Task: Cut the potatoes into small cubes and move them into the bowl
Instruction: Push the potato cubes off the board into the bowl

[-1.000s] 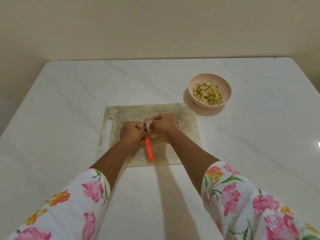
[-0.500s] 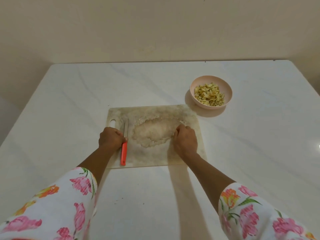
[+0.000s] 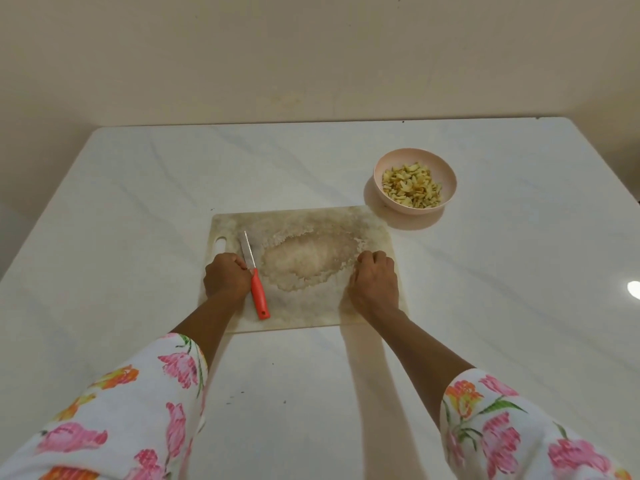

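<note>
a white marble-look table (image 3: 138, 237) stands against a plain beige wall (image 3: 311, 57)

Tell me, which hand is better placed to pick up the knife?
Left. The left hand rests right beside the red-handled knife on the cutting board; the right hand sits across the board, nearer the pink bowl.

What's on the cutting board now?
The red-handled knife lies on the cutting board beside the left hand; the right hand rests there. Only residue shows; anything beneath the hands is hidden.
</note>
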